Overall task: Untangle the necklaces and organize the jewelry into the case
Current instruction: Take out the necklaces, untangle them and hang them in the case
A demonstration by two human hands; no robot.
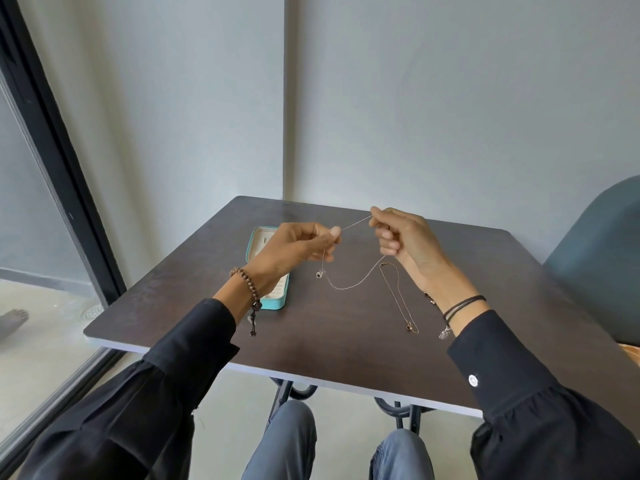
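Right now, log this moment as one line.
step: untangling | left hand: pinches thin necklace | right hand: pinches it too | second necklace: lying on table | case: open

Counts: 2 necklaces, silver chain point(346, 288) held up mid-table, rose-gold chain point(398, 299) flat to its right; 1 teal jewelry case point(273, 304) left; 2 wrist bracelets, beaded bracelet point(247, 284) and cord bracelet point(462, 304); 1 table point(346, 341); 1 chair point(599, 265) far right
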